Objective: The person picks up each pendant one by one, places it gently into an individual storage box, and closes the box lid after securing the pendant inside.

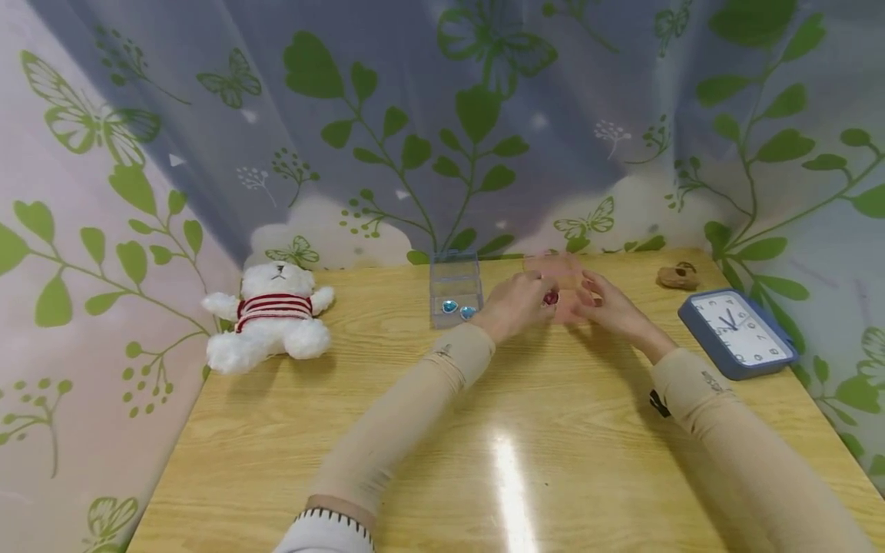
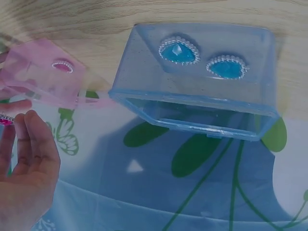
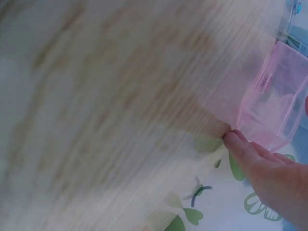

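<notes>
My left hand (image 1: 520, 303) pinches a pink gem (image 2: 6, 120) with a silvery beaded edge, held over the clear pink box (image 2: 45, 72). A second pink gem (image 2: 62, 66) lies inside that box. On the box's right side, the fingertips of my right hand (image 3: 269, 173) touch its edge, fingers fairly straight; the head view shows this right hand (image 1: 615, 307) beside the box (image 1: 570, 307). Left of both hands stands an open clear blue box (image 2: 192, 86) with two blue gems, one (image 2: 179, 51) next to the other (image 2: 226, 67).
A white teddy bear (image 1: 273, 315) in a striped top sits at the left of the wooden table (image 1: 429, 430). At the right are a blue-framed clock (image 1: 738, 332) and a small brown object (image 1: 677, 276). A patterned curtain (image 1: 387, 138) hangs behind the table.
</notes>
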A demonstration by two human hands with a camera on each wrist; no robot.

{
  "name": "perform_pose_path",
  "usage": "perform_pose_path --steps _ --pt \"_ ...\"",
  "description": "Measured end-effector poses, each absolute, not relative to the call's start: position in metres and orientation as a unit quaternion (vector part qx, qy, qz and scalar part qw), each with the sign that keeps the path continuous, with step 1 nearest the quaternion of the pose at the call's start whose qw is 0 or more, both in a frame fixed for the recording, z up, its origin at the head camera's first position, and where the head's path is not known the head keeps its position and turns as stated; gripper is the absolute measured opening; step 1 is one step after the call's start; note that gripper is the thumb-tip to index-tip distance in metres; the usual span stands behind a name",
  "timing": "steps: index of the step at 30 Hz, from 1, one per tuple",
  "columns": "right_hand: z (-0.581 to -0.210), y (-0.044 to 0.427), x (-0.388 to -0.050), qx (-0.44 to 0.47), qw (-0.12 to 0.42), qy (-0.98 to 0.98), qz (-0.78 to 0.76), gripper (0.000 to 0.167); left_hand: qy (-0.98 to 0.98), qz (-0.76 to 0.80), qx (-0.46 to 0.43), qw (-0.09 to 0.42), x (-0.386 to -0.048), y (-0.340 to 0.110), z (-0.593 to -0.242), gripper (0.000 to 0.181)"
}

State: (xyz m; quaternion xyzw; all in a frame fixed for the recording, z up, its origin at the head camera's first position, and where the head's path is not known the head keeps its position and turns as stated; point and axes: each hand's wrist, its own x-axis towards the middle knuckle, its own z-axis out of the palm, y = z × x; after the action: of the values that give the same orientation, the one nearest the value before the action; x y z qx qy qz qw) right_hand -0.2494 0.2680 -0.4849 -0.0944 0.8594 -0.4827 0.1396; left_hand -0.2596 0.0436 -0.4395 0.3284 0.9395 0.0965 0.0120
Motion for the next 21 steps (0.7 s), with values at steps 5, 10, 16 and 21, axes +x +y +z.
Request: perform_pose_path --steps 5,10,16,21 --pt "-0.484 0.269 -0.251 -0.092 0.136 0.863 -0.477 0.085 0.944 0.11 0.308 0.043 -0.269 0.054 -0.44 0.025" --pt "-0.482 0.268 -0.252 -0.096 0.133 0.861 -0.482 0.083 0.948 0.106 0.298 0.038 -0.275 0.063 -0.442 0.032" --pt "-0.481 0.268 -0.25 -0.096 0.13 0.861 -0.483 0.083 0.951 0.073 0.3 0.03 -0.279 0.073 -0.445 0.033" --pt "-0.483 0.268 -0.248 -0.097 0.129 0.86 -0.484 0.082 0.954 0.056 0.292 0.029 -0.281 0.077 -0.449 0.046"
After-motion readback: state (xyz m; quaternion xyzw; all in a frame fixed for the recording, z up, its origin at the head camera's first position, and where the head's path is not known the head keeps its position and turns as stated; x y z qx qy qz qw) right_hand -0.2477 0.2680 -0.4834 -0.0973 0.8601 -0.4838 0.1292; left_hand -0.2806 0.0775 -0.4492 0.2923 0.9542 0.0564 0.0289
